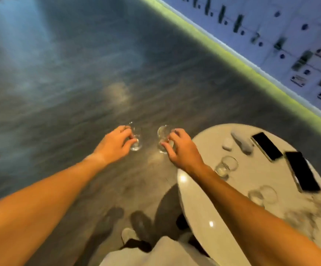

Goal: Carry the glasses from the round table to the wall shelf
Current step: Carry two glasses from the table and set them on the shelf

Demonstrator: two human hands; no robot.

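Note:
My left hand (115,144) grips a small clear glass (136,138) by its rim, held out over the dark floor. My right hand (181,148) grips a second clear glass (162,139) the same way, just left of the round table's edge. The white round table (198,204) lies at the lower right. Two more clear glasses stand on it: one (226,167) close under my right forearm, another (262,194) nearer the table's middle. The picture is blurred by motion.
Two dark phones (267,145) (301,170), a grey oblong object (241,143) and a small white case (227,144) lie on the table's far side. A lit white wall panel with small items (290,41) runs across the upper right above a green strip. My shoe (128,235) shows below.

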